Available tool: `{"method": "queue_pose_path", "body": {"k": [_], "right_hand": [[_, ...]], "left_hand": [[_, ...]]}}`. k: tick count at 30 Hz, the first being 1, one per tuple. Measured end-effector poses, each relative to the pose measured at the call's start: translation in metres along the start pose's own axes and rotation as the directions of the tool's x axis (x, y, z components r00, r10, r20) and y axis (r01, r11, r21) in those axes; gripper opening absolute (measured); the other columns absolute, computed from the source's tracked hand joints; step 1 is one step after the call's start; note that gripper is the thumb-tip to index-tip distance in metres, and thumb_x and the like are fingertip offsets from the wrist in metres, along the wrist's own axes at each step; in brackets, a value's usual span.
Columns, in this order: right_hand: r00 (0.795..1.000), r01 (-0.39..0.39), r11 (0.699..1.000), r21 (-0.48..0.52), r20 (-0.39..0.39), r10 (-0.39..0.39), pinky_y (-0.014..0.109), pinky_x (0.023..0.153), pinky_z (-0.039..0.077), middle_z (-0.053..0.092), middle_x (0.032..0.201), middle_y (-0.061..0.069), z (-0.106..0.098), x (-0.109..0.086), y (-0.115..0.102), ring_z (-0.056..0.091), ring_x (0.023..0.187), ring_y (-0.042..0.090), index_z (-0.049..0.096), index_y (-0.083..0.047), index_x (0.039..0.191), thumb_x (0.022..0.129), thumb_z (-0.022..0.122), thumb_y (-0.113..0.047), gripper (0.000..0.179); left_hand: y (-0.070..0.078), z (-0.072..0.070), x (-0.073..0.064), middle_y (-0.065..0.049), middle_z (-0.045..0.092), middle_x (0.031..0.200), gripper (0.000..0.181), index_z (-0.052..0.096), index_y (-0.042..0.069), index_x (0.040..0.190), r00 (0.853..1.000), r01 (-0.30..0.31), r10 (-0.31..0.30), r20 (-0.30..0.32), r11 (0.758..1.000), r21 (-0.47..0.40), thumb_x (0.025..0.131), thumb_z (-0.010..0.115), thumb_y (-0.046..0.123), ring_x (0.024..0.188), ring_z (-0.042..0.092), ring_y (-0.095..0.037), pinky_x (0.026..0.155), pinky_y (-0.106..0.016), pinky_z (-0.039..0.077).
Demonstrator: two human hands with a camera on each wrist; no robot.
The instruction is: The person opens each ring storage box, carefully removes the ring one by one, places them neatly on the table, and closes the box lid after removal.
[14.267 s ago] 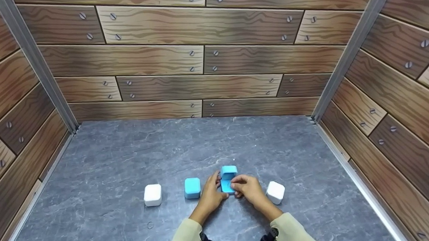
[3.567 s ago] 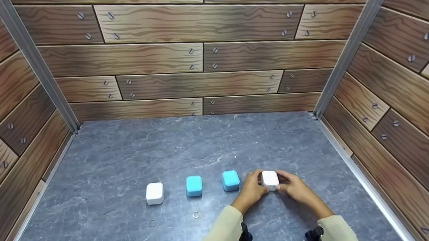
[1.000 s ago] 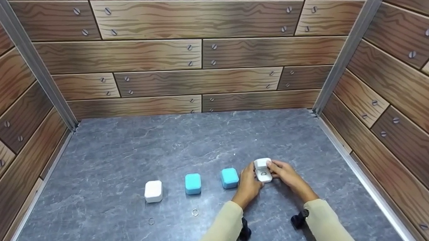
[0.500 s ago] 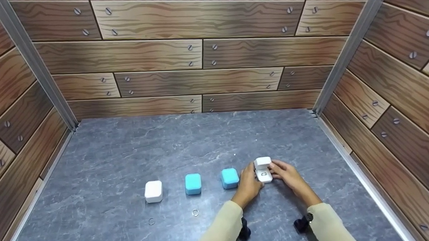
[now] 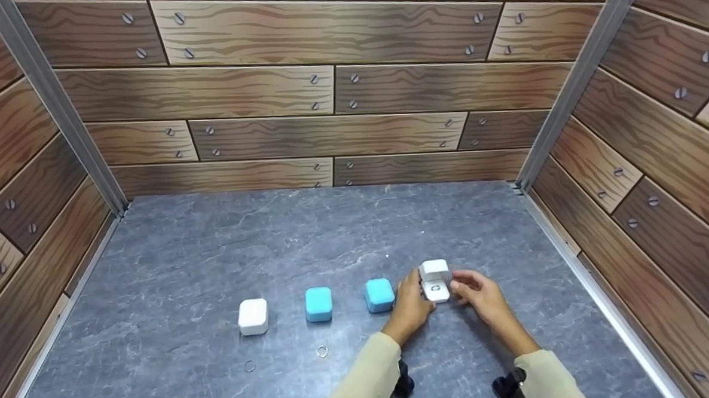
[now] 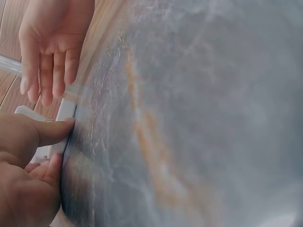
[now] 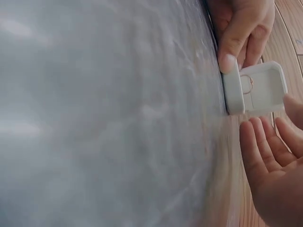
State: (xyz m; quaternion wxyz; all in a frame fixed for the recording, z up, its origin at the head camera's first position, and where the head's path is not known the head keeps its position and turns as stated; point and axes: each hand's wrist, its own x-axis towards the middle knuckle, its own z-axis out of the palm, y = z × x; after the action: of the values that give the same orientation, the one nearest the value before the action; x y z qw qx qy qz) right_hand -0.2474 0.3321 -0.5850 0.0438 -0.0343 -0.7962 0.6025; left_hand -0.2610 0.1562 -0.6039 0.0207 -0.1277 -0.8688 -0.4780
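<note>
A white ring box (image 5: 436, 295) stands on the tabletop with its lid (image 5: 435, 269) raised. A ring (image 7: 248, 84) sits upright in the slot of its base, plainest in the right wrist view. My left hand (image 5: 409, 308) grips the base from the left, its thumb at the front edge. Just right of the box is my right hand (image 5: 482, 301), its fingers loosely bent and holding nothing. The right wrist view shows that palm (image 7: 279, 184) turned up, its fingertips near the box. In the left wrist view, my left hand (image 6: 23, 151) partly hides the box.
Left of my hands stand a blue ring box (image 5: 379, 295), a second blue ring box (image 5: 318, 304) and a white ring box (image 5: 253, 317), all with lids down. A silver ring (image 5: 322, 346) and a darker ring (image 5: 249, 361) lie nearer. Wood-patterned walls (image 5: 256, 140) enclose the table.
Earlier, a blue box was worked on, then its lid was down and both hands held the white box. That lid has since been raised; my right hand has let go and drawn back right.
</note>
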Motion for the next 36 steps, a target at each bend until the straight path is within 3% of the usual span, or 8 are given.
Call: {"method": "queue_pose_path", "body": {"k": [6,14,21,29,36], "right_hand": [[1.0,0.005,0.995,-0.098,-0.012,-0.006,0.028,0.055,0.053,0.07,0.107,0.017,0.004,-0.009,-0.003,0.063,0.073,0.017,0.067,0.006,0.118,0.091,0.073,-0.008,0.032],[1.0,0.012,0.986,-0.166,0.0,-0.013,0.024,0.046,0.045,0.071,0.099,0.013,0.012,-0.01,-0.002,0.054,0.056,0.013,0.07,0.004,0.113,0.089,0.073,-0.005,0.025],[1.0,0.014,0.981,-0.195,0.009,-0.012,0.023,0.046,0.043,0.07,0.104,0.017,0.02,-0.005,-0.003,0.053,0.055,0.011,0.07,0.004,0.114,0.089,0.072,-0.002,0.026],[1.0,0.018,0.971,-0.239,-0.011,-0.021,0.023,0.045,0.042,0.073,0.098,0.016,0.029,0.001,-0.003,0.055,0.057,0.014,0.072,0.004,0.108,0.088,0.07,0.001,0.02],[1.0,0.004,0.979,-0.202,-0.015,-0.007,0.022,0.046,0.044,0.072,0.095,0.015,0.031,0.003,-0.002,0.057,0.059,0.013,0.072,0.005,0.105,0.088,0.07,0.003,0.018]], "left_hand": [[0.001,-0.003,0.002,-0.011,0.063,0.125,0.069,0.048,0.002,0.14,1.0,-0.019,0.019,-0.004,1.0,0.018,0.079,0.081,0.001,0.118,0.056,-0.029,0.102,-0.04,0.047],[0.0,-0.003,0.002,-0.013,0.061,0.131,0.07,0.047,0.001,0.141,1.0,0.007,-0.008,0.014,0.999,0.037,0.08,0.08,0.003,0.124,0.055,-0.031,0.105,-0.041,0.047],[0.0,-0.002,0.001,-0.013,0.062,0.131,0.069,0.048,0.002,0.14,1.0,0.009,-0.009,0.002,1.0,0.03,0.079,0.081,0.002,0.124,0.055,-0.031,0.105,-0.041,0.047],[0.001,-0.002,0.0,-0.014,0.06,0.135,0.073,0.045,0.0,0.144,1.0,0.016,-0.016,0.017,0.999,0.03,0.081,0.08,0.003,0.127,0.053,-0.032,0.107,-0.041,0.046],[0.001,-0.001,0.0,-0.014,0.063,0.126,0.071,0.046,0.0,0.141,1.0,-0.015,0.015,0.006,0.998,0.067,0.08,0.082,0.004,0.12,0.056,-0.031,0.103,-0.039,0.047]]}}
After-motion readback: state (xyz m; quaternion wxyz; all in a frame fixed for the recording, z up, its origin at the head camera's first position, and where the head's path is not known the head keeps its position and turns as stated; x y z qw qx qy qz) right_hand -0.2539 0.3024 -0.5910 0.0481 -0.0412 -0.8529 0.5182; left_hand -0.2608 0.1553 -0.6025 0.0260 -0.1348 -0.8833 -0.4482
